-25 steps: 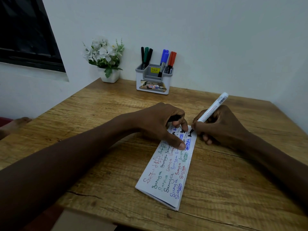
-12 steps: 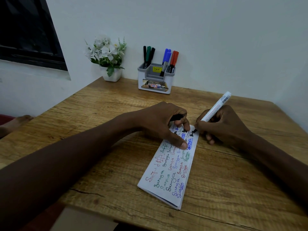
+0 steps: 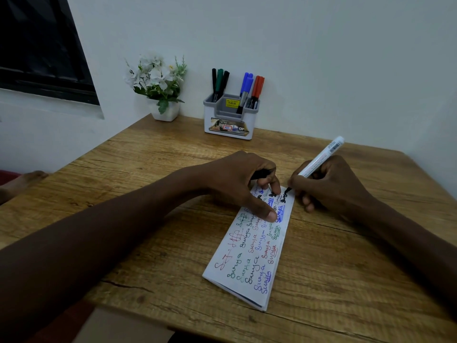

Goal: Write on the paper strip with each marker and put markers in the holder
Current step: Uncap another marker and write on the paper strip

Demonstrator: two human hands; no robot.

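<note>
A folded white paper strip (image 3: 249,263) covered in coloured writing lies on the wooden table (image 3: 346,280). My right hand (image 3: 331,186) grips a white-barrelled black marker (image 3: 319,160), its tip touching the strip's far right corner. My left hand (image 3: 244,184) rests on the strip's far end, thumb and a fingertip pressing the paper, with a black marker cap (image 3: 259,174) held in its curled fingers. A grey and white holder (image 3: 230,117) at the back wall carries black, green, blue and red markers (image 3: 247,87).
A small white pot of white flowers (image 3: 158,85) stands left of the holder against the wall. A dark window (image 3: 37,45) is at the upper left. The table's near edge runs along the bottom, and a bare foot (image 3: 22,180) shows at the far left.
The marker tip has added a bit more black writing at the strip's far right corner. My left hand stays on the paper. The view has shifted slightly.
</note>
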